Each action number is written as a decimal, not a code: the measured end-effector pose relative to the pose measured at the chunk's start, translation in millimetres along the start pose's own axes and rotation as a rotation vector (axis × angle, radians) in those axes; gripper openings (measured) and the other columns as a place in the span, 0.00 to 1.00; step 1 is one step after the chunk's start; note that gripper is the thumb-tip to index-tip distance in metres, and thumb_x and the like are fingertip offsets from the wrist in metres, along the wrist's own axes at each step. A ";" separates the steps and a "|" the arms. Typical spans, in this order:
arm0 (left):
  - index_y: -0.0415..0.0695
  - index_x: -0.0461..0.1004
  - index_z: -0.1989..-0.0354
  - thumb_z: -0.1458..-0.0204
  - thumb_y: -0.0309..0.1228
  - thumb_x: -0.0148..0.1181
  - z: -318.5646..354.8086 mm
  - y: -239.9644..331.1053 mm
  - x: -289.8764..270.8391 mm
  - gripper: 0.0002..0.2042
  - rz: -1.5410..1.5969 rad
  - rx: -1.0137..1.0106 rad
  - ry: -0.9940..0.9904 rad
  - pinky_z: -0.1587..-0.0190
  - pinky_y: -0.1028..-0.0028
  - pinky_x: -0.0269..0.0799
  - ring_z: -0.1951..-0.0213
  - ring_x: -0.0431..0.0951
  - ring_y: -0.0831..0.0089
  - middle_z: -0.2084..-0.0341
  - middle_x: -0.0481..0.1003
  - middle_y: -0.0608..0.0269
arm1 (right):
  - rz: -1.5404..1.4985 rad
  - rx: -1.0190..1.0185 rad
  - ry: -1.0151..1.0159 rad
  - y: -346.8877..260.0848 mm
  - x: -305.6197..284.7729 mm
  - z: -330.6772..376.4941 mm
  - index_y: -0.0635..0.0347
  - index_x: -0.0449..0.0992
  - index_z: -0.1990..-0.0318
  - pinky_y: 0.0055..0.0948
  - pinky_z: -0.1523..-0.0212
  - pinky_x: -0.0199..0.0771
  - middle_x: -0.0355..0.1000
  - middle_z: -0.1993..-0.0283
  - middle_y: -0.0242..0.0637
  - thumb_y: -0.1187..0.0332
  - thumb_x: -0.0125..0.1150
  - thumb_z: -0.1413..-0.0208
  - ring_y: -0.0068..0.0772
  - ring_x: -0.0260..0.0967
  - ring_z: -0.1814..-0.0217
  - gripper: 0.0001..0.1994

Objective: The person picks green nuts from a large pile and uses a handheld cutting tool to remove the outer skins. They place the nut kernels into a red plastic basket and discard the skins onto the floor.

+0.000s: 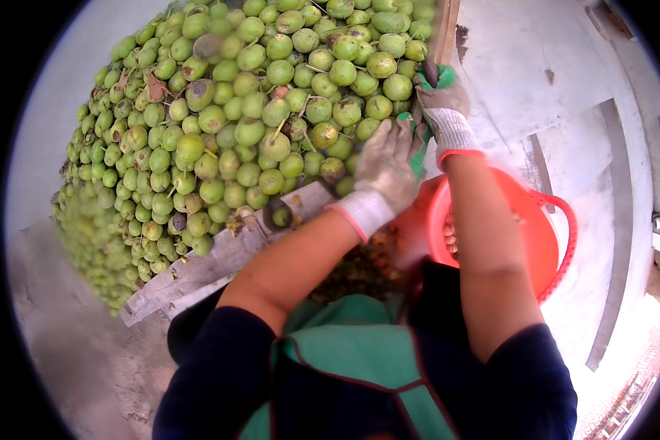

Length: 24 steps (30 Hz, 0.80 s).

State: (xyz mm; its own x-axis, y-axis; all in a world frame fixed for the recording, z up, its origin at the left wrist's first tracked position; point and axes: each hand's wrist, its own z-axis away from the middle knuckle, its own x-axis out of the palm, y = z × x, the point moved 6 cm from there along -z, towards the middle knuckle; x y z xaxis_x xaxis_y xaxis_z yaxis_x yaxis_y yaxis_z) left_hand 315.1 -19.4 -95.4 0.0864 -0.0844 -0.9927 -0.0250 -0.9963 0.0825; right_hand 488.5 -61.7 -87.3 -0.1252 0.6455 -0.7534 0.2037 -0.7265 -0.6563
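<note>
Green round fruits (249, 132) are lying heaped at left, behind weathered wooden plank (213, 258). Gloved left hand (389, 165) is resting at heap's right edge, fingers extending; palm is facing away, so cannot tell whether grip is enclosing anything. Gloved right hand (444, 99) is bending beside dark oval thing (430, 73); cannot tell whether grip is grasping it. Red basket (539, 253) is standing under right forearm (484, 220), holding brown pieces (449, 235). Good handling is probably needing 2 hands working close, fingertips staying clear of each other.
</note>
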 end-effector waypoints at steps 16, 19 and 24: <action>0.43 0.73 0.45 0.44 0.49 0.57 39.2 -192.3 -114.0 0.25 -0.322 -0.189 -0.153 0.39 0.59 0.67 0.46 0.74 0.56 0.53 0.77 0.51 | -0.298 -0.210 0.068 -86.7 -111.1 16.0 0.53 0.78 0.47 0.33 0.48 0.77 0.80 0.55 0.38 0.54 0.68 0.49 0.36 0.78 0.52 0.23; 0.41 0.73 0.49 0.44 0.48 0.57 51.7 -193.6 -126.6 0.23 -0.299 -0.207 -0.209 0.46 0.60 0.72 0.52 0.78 0.55 0.58 0.78 0.50 | -0.287 -0.504 0.080 -166.9 -169.7 89.9 0.60 0.77 0.56 0.38 0.58 0.77 0.77 0.60 0.48 0.57 0.66 0.45 0.50 0.76 0.60 0.16; 0.39 0.74 0.57 0.43 0.47 0.56 89.2 -194.2 -149.2 0.20 -0.242 -0.158 -0.083 0.50 0.58 0.74 0.57 0.79 0.52 0.63 0.79 0.48 | -0.603 -0.406 -0.066 -153.3 -186.0 199.2 0.52 0.77 0.47 0.30 0.53 0.79 0.81 0.58 0.37 0.59 0.72 0.46 0.31 0.81 0.55 0.20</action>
State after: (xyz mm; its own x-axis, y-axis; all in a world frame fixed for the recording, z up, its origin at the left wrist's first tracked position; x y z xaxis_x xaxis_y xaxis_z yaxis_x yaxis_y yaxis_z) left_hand 218.2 188.3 28.8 -0.0113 0.1507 -0.9885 0.1420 -0.9783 -0.1508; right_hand 287.0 -117.3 145.4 -0.3850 0.8810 -0.2750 0.4231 -0.0963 -0.9009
